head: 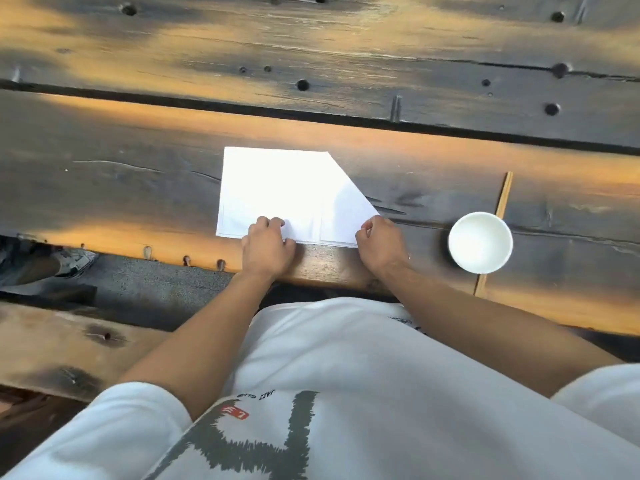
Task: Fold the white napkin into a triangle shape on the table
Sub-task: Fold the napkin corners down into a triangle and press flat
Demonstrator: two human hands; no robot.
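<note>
Napkin: flat white paper napkin [277,188], far right corner folded, slanted edge.
Left hand [268,245]: fingers curled, pressing near edge.
Right hand [381,245]: pinching near right corner.

White napkin [287,195] frame centre on dark wooden table [138,174], upper-right corner folded diagonal. Left hand [268,245], right hand [381,242] press its lower edge. White bowl [480,242] right, touching chopsticks [503,199].

On the white shirt [346,375], small dark lettering reading "JAZZ CLUB" is seen upside down, just above the large grey print. Beside it, toward the left sleeve, a small red label with pale characters is seen, but these cannot be read with certainty. Near the shirt's far hem, another small dark print is seen, too small to be read.
</note>
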